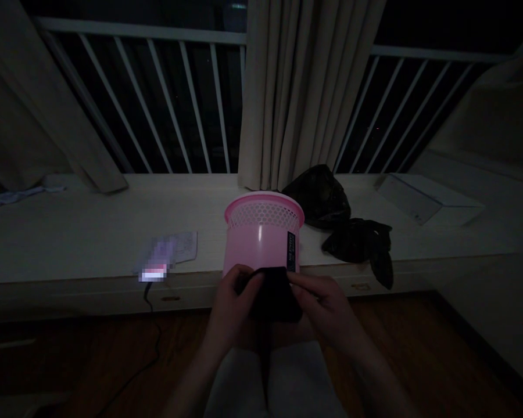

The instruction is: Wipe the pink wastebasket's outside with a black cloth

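Observation:
A flat black bag [275,297], apparently folded, is stretched between my two hands in front of the bin. My left hand [232,305] grips its upper left edge, thumb on top. At the upper right corner, my right hand [322,299] pinches it between thumb and fingers. Just beyond stands a pink garbage bin [248,247], its wide rim upward, with a honeycomb band below the rim and a dark label on its right side. The bag and my hands cover the bin's lower part.
Two crumpled black plastic bags [320,197] lie right of the bin on the white ledge [91,232]. A white box [431,200] sits farther right. A lit phone [157,261] with a cable [157,337] lies left. Curtains [283,87] and white railings [183,87] stand behind.

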A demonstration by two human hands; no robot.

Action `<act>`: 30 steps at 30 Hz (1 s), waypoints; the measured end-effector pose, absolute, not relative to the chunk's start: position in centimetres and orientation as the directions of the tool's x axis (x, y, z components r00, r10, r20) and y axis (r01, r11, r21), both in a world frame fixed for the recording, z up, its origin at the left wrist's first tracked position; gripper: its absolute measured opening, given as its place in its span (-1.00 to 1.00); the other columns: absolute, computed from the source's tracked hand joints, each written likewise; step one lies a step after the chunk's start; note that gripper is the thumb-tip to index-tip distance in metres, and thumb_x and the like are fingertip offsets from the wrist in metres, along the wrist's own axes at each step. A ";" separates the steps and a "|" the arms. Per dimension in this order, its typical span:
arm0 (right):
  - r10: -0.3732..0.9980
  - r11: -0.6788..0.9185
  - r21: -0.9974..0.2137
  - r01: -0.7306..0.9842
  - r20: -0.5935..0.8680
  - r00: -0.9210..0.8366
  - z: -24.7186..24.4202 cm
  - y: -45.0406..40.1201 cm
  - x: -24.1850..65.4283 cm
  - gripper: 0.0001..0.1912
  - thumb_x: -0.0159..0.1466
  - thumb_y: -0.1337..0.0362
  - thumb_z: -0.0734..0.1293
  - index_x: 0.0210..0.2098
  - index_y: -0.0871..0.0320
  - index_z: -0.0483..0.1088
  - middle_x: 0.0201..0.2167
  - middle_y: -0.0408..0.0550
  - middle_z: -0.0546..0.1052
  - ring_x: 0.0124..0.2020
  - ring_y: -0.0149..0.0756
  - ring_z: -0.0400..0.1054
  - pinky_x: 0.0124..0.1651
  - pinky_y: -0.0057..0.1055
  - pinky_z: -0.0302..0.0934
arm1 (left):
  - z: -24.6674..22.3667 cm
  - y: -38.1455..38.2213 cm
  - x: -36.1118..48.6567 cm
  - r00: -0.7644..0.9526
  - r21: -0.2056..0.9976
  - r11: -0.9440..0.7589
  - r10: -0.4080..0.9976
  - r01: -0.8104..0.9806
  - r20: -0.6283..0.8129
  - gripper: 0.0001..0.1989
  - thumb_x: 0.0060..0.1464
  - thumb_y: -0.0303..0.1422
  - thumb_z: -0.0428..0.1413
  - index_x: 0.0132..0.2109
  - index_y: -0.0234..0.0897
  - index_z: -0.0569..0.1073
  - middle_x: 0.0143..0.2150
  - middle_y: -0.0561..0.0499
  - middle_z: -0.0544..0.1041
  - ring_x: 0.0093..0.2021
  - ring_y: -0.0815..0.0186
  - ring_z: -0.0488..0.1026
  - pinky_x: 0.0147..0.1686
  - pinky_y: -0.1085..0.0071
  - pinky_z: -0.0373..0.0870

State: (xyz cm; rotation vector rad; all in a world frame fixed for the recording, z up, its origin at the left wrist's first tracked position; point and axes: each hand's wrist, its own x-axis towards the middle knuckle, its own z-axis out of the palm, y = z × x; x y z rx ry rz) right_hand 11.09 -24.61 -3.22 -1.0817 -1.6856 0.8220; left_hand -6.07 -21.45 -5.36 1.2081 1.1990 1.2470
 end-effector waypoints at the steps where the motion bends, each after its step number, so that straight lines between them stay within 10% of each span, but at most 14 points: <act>1: 0.918 0.398 -0.866 0.302 0.374 -0.134 -3.4 -24.5 11.2 -0.69 0.27 0.28 0.21 -0.16 0.05 0.58 -0.46 -0.13 0.58 -0.42 -0.29 0.43 -0.41 -0.43 0.28 | -5.5 -21.5 -6.1 0.008 0.993 0.021 1.000 -0.118 -0.020 -0.72 -0.11 -0.13 0.24 -0.39 -0.27 0.46 -0.52 0.11 0.44 -0.46 0.36 0.36 -0.48 0.51 0.26; 7: 0.891 0.433 -0.838 0.331 0.453 -0.019 -3.8 -24.3 10.8 -0.67 0.25 0.31 0.21 -0.13 0.06 0.57 -0.40 -0.13 0.61 -0.40 -0.28 0.49 -0.37 -0.44 0.33 | -6.0 -22.7 -5.7 0.225 0.867 0.251 0.960 -0.430 -0.167 -0.51 -0.15 -0.11 0.31 -0.12 -0.32 0.49 -0.31 -0.05 0.56 -0.30 0.23 0.51 -0.32 0.38 0.42; 17: 0.917 0.353 -0.871 0.342 0.394 0.057 -4.7 -24.2 9.6 -0.64 0.13 0.32 0.28 -0.11 0.16 0.56 -0.65 -0.25 0.35 -0.59 -0.43 0.25 -0.51 -0.56 0.16 | -4.8 -22.6 -4.8 0.136 0.710 0.176 0.984 -0.682 -0.113 -0.63 -0.12 -0.25 0.30 -0.13 -0.30 0.53 -0.13 -0.07 0.59 -0.02 0.11 0.49 -0.04 0.27 0.42; 30: 0.931 0.348 -0.882 0.318 0.364 -0.010 -4.1 -25.0 9.4 -0.72 0.14 0.31 0.32 -0.17 0.04 0.56 -0.40 -0.08 0.48 -0.21 -0.19 0.39 -0.16 -0.34 0.24 | -5.0 -22.8 -5.2 0.257 0.709 0.245 0.962 -0.661 -0.093 -0.54 -0.15 -0.19 0.32 -0.07 -0.26 0.54 -0.16 -0.06 0.60 -0.05 0.07 0.51 -0.06 0.26 0.45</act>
